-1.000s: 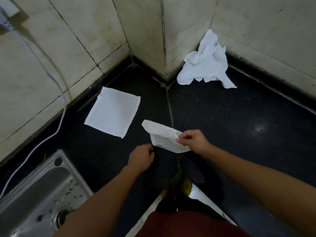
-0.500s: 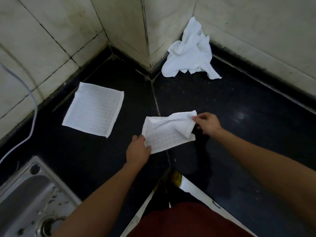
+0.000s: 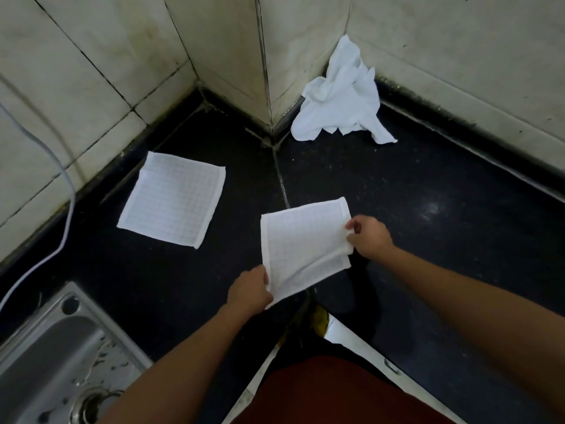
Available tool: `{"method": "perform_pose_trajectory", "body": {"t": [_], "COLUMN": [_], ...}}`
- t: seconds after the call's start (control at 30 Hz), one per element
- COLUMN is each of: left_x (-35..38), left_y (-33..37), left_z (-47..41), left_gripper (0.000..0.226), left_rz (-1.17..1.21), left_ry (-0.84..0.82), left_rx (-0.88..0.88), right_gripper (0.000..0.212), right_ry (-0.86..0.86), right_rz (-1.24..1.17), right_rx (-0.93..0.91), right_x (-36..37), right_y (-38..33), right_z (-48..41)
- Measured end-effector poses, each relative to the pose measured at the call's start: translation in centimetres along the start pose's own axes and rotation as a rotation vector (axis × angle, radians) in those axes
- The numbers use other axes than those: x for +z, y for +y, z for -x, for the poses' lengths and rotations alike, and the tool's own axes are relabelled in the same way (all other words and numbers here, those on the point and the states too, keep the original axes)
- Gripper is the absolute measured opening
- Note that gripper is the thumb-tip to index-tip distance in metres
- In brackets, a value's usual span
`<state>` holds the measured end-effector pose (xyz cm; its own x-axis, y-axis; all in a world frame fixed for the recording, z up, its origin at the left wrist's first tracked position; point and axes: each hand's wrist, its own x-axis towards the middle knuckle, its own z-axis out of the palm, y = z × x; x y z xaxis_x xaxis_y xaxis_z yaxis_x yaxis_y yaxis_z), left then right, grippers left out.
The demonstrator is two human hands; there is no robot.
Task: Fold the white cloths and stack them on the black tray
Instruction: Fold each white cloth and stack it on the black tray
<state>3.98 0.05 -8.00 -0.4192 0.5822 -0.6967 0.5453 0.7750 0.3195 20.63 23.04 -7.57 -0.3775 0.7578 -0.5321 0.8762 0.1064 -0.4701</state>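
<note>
Since half a second ago the held cloth (image 3: pixel 302 246) has been pulled out from a rumpled fold into a nearly flat sheet, and the right hand (image 3: pixel 368 237) has drawn outward to its right edge. The left hand (image 3: pixel 250 290) pinches the cloth's near left corner, fingers closed on the fabric. The right hand's fingers are clamped on the right edge, thumb on top. The cloth hangs just above the black counter (image 3: pixel 412 209), over the seam between its two slabs.

To the left, a folded cloth (image 3: pixel 172 200) lies flat on the counter near the tiled wall (image 3: pixel 91 71). A crumpled pile (image 3: pixel 339 99) of white cloths sits in the far corner against the wall.

At the lower left, the steel sink (image 3: pixel 46 356) holds only scattered water drops and its drain (image 3: pixel 91 405). A white cable (image 3: pixel 68 209) trails down the wall beside it.
</note>
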Motion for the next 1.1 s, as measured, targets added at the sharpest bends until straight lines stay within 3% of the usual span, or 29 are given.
{"method": "perform_pose_trajectory", "body": {"t": [0.07,0.17,0.27,0.37,0.43,0.5,0.6,0.77,0.87,0.97,1.1], "left_x": [-0.8,-2.8,-4.8,-6.3,-6.6,-6.3,-6.3,-6.9,-6.7,-5.2,-0.9], "left_y": [0.2,1.1,2.5,3.6,3.9,4.1,4.3,2.9,2.3,2.1,1.5], "left_z": [0.1,-1.5,-4.0,-6.9,-8.5,-9.5,-9.9,-9.7,-8.1,-5.7,-1.9], "left_gripper": [0.017,0.012,0.024,0.032,0.036,0.023,0.013,0.014,0.016,0.005,0.010], "left_rz": [-0.052,-0.089,-0.019,0.141,0.186,0.172,0.205,0.293,0.259,0.128,-0.084], "left_ry": [0.029,0.239,0.373,0.387,0.341,0.324,0.411,0.541,0.547,0.452,0.210], "left_rx": [0.026,0.108,0.131,0.019,-0.054,-0.069,-0.083,-0.168,-0.127,0.040,0.269], "right_gripper": [0.024,0.025,0.042,0.053,0.043,0.028,0.014,0.017,0.023,0.028,0.038], "right_ry": [0.014,0.143,0.146,0.104,0.092,0.088,0.136,0.164,0.184,0.186,-0.034], "right_rz": [0.146,0.167,0.010,0.001,0.042,0.045,-0.001,-0.070,-0.071,-0.023,0.143], "right_rx": [-0.025,-0.099,0.028,0.133,0.152,0.159,0.103,0.048,0.050,0.046,0.018], "right_x": [0.0,0.0,-0.2,-0.4,-0.4,0.0,0.2,0.2,0.0,0.0,1.3], "right_y": [1.1,0.7,-1.1,-2.7,-3.2,-3.3,-3.7,-3.9,-3.0,-1.5,0.0], "right_z": [0.4,0.3,-0.8,-2.2,-3.0,-3.8,-4.4,-4.6,-3.2,-1.1,2.0]}}
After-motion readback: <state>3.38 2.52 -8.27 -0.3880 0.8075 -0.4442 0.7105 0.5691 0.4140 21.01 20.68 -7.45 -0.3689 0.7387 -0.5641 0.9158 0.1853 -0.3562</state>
